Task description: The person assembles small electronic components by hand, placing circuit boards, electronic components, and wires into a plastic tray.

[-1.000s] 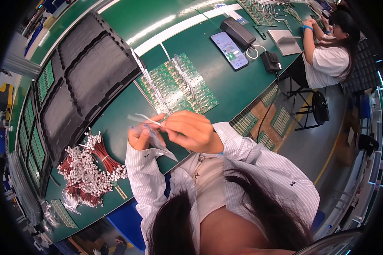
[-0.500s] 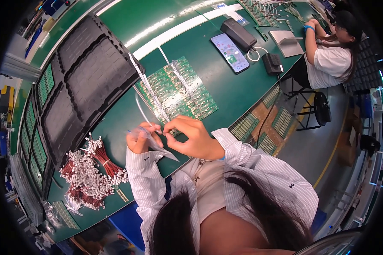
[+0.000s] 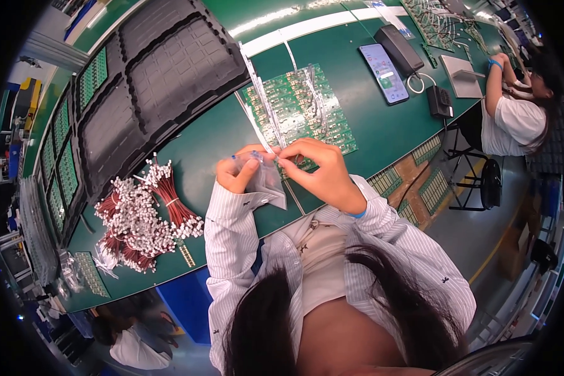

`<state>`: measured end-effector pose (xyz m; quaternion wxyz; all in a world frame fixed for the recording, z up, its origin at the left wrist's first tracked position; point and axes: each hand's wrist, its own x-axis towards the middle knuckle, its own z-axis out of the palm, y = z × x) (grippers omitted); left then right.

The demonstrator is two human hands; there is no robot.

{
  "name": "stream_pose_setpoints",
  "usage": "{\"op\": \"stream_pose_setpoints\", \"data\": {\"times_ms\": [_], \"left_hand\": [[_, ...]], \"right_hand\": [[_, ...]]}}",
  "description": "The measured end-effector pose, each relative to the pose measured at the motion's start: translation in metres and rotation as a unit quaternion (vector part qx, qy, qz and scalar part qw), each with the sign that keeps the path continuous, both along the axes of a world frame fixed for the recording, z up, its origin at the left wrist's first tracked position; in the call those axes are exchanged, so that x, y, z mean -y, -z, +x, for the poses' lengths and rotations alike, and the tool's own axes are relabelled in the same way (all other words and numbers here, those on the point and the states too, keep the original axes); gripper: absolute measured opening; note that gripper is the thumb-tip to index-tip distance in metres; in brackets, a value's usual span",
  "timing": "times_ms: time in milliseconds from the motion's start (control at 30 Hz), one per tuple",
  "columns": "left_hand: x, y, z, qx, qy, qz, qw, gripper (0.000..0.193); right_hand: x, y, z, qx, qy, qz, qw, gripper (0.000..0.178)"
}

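Note:
My left hand [image 3: 237,176] is closed around a small clear plastic bag [image 3: 271,187], which hangs down beside its fingers. Thumb and forefinger of my right hand [image 3: 324,170] pinch together right against the left fingertips; whatever is between them is too small to make out. The lower end of a narrow white strip [image 3: 264,119] reaches the spot where both hands meet. Just beyond the hands lies a green circuit board panel [image 3: 337,119] crowded with components, with more pale strips lying across it.
Bundled red wires with white connectors [image 3: 141,219] lie at the left. Behind them a black tray [image 3: 169,66] holds green boards. A phone [image 3: 383,74], a black oblong device [image 3: 400,50] and a black adapter [image 3: 440,101] sit farther right. Another person [image 3: 514,119] sits at the bench's far right.
The view has shifted, so the bench items appear moved. My hands stay together at the strip's end. The strip that curved above my left hand now runs straighter to the fingertips.

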<state>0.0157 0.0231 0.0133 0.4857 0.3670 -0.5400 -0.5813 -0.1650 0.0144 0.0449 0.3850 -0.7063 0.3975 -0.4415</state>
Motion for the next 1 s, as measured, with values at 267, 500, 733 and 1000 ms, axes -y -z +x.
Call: {"op": "stream_pose_setpoints", "data": {"times_ms": [267, 500, 733, 1000], "left_hand": [[-0.001, -0.007, -0.002, -0.012, -0.012, 0.045, 0.999, 0.030], [-0.002, -0.013, -0.006, -0.027, -0.017, 0.103, 0.994, 0.026], [0.000, -0.001, 0.006, -0.075, -0.029, 0.072, 0.994, 0.032], [0.003, 0.001, 0.011, -0.057, -0.059, 0.066, 0.994, 0.034]], "right_hand": [[0.000, 0.005, 0.004, -0.018, 0.069, -0.103, 0.992, 0.011], [-0.004, -0.006, -0.001, -0.034, 0.094, -0.096, 0.990, 0.013], [0.000, -0.011, -0.025, 0.148, 0.114, -0.030, 0.982, 0.009], [0.009, 0.030, -0.071, -0.039, 0.109, -0.008, 0.993, 0.010]]}}
